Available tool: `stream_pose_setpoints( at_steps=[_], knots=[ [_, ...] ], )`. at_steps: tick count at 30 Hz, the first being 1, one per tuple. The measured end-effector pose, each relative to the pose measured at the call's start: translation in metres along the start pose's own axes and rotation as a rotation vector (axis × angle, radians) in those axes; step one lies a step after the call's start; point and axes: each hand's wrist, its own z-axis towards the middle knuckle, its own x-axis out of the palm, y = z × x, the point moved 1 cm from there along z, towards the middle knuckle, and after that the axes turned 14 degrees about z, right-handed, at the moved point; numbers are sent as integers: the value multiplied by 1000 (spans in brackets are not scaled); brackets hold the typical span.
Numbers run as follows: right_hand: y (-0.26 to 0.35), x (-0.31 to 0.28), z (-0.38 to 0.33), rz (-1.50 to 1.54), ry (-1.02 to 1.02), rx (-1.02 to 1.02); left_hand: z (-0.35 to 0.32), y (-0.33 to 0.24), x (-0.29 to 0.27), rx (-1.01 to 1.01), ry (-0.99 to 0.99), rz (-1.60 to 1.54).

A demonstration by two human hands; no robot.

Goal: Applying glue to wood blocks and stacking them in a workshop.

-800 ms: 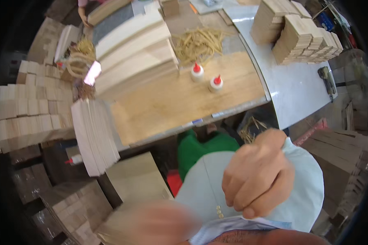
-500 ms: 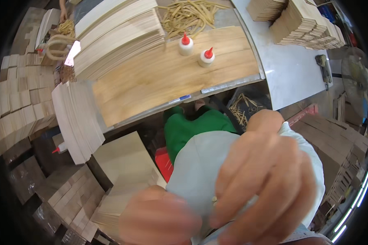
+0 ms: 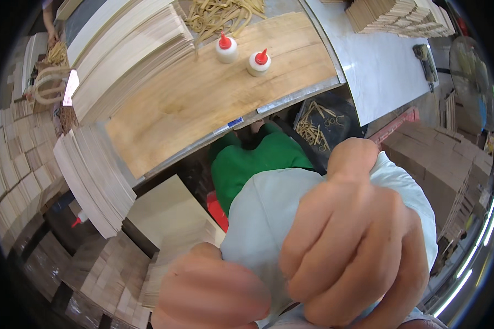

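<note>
My left hand [image 3: 211,290] is curled into a loose fist at the lower edge, smeared by motion. Beside it, my right hand [image 3: 357,241] is larger and nearer, its fingers bent and pressed together with the knuckles up. Both are held close in front of my pale blue shirt [image 3: 263,214]. Whatever the fingers may grip is hidden behind them. Beyond my green trousers [image 3: 258,156], two white squeeze bottles with red tips, a left one [image 3: 226,52] and a right one [image 3: 259,66], stand upright on a wooden board [image 3: 219,93], apart from my hands.
Thin wood sheets lie in a large stack [image 3: 132,55] left of the bottles, and another stack [image 3: 93,175] overhangs the table's left end. Tan bands [image 3: 225,16] lie heaped behind. A grey metal table [image 3: 379,71] stands at right. Cartons [image 3: 431,159] are piled below it.
The view has shifted, so the table sits higher and further left in the picture. My right hand's fingers have drawn closer together; my left hand stays curled low down.
</note>
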Motion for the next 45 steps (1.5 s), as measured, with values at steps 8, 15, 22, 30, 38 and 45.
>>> stream_pose_setpoints(
  at_steps=[8, 15, 22, 30, 38, 45],
  knots=[
    [-31, -41, -3, -330, -27, -440, 2, 64, -21, 63, -15, 114],
    [-12, -206, -28, -960, -778, -125, -7, 304, -21, -607, 114, 385],
    [-56, -292, -69, -1342, -888, 296, -8, 401, -3, -549, 393, 559],
    [-54, -309, -33, -1578, -474, 381, 5, 440, 24, -511, 301, 519],
    [-24, -303, -47, -1507, -521, 571, 2, 462, 35, -450, 144, 463],
    [7, -285, -83, -1452, -568, 710, -7, 455, 29, -552, 81, 327]
  ],
)
